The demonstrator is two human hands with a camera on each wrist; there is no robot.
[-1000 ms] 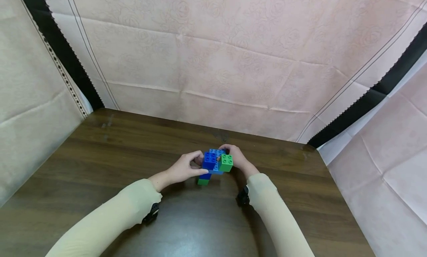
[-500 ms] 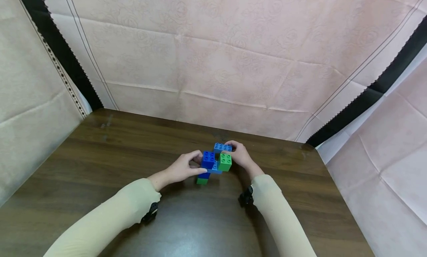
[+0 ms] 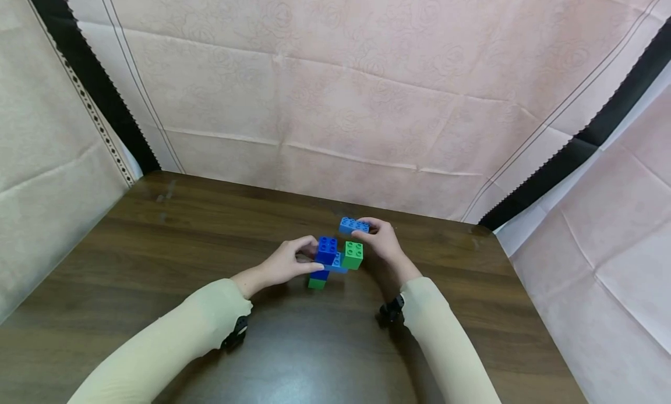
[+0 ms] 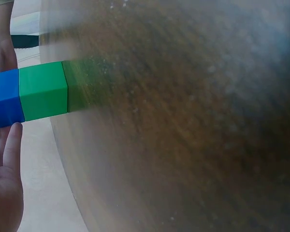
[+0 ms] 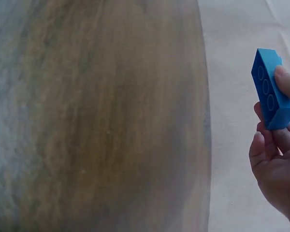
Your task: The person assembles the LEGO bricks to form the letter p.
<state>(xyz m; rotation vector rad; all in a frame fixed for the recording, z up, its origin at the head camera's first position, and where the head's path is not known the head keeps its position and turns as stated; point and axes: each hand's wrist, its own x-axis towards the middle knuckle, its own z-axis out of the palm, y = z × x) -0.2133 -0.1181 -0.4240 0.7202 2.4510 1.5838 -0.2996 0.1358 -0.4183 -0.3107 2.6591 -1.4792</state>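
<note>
In the head view a small structure of toy building bricks stands on the table: a dark blue brick [image 3: 327,250] on top, a light blue brick [image 3: 336,268] crossing below it, and a green brick [image 3: 353,255] on that one's right end. Underneath, a dark blue brick and a lower green brick [image 4: 43,91] make its base. My left hand [image 3: 285,262] grips the structure's left side between thumb and fingers. Behind and to the right, my right hand [image 3: 386,243] pinches a separate long light blue brick [image 3: 353,225] by its right end; its hollow underside shows in the right wrist view.
The brown wooden table [image 3: 209,229] reaches back to a pale patterned cloth [image 3: 335,101]. Similar cloth hangs at both sides, with black strips [image 3: 571,151] along the corners.
My right hand has lifted the long light blue brick away from the structure, back and to the right. My left hand has stayed on the structure almost unmoved.
</note>
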